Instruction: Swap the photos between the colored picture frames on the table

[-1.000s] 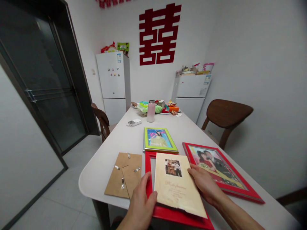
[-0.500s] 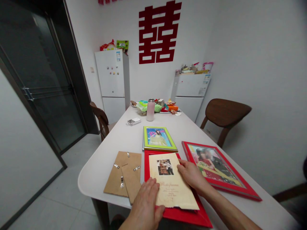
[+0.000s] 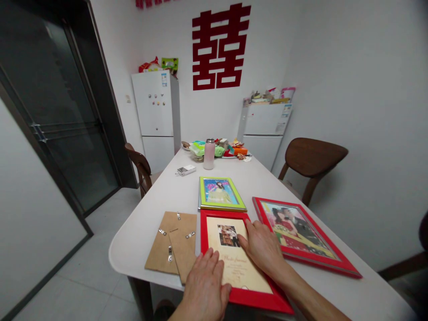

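A red picture frame [image 3: 257, 301] lies face up near the table's front edge. A cream paper insert [image 3: 234, 269], printed with a small photo [image 3: 228, 235] and red script, sits inside its opening. My left hand [image 3: 209, 283] rests flat on the lower left border and the insert's edge, fingers stretched out. My right hand [image 3: 262, 247] lies over the right border, its thumb on the insert beside the photo and its fingers laid along the rim. Both hands are open. Part of each side border is hidden under them.
Brown backing boards [image 3: 167, 238] with metal clips overlap at the left. A green picture frame [image 3: 222, 194] lies just beyond the red one, and another red-framed picture [image 3: 306, 234] lies to the right. Farther back are a small silver device [image 3: 186, 170], a pink bottle [image 3: 209, 154] and colourful packets [image 3: 219, 150].
The insert, which lay askew over the frame's lower border, now sits straight within the opening. My right hand has shifted slightly, its thumb moving left onto the paper. My left hand stays nearly in place.
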### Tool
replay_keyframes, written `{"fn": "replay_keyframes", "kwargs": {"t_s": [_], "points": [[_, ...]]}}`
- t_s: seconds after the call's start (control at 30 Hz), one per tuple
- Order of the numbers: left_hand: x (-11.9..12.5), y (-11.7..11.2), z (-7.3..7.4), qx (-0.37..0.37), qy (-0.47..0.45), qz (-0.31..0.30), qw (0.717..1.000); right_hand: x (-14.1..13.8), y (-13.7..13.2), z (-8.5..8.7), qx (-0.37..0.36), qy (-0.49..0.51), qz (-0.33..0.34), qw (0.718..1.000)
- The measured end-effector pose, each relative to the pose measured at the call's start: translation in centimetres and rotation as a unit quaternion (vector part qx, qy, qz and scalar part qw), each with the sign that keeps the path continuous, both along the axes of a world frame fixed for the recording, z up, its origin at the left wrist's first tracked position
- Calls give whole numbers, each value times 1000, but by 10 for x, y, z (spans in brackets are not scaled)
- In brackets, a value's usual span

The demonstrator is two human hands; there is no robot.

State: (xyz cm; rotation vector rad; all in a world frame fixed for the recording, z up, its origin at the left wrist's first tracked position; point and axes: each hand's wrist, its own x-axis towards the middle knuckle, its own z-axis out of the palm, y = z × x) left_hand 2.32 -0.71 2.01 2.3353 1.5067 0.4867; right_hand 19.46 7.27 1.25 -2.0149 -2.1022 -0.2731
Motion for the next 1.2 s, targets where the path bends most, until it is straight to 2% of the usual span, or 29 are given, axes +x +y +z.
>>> {"fn": "replay_keyframes", "kwargs": {"t_s": [0.13,0.23,0.33,0.43,0.53,0.63,0.73,0.87,1.0,1.1,1.2], "points": [[4,-1,-1,10,-4,7,1000,1,0,0,-6,7,-6,1000],[-10,-3,-1,32,-29,-2,999,-7,-6,6,5,37,27,999],[-47,-4,-2,74,-47,17,996,-27,-18,17,5,93,111,989],[-91,-3,-4,53,-4,97,994,-62,-33,26,-27,132,192,972],[-119,-5,-6,18,31,143,989,-99,-46,27,-55,141,251,956],[-129,-10,-11,15,50,133,990,-124,-53,19,-80,134,264,952],[-135,-12,-19,50,49,121,990,-134,-54,13,-93,164,258,948],[-145,-7,-19,110,8,92,990,-128,-55,23,-91,264,283,918],[-131,-4,0,151,-14,56,987,-101,-60,40,-63,301,306,901],[-97,-4,11,126,-16,21,992,-65,-65,42,-69,287,273,916],[-56,-3,11,81,-20,-14,996,-26,-72,34,-96,268,205,936]]}}
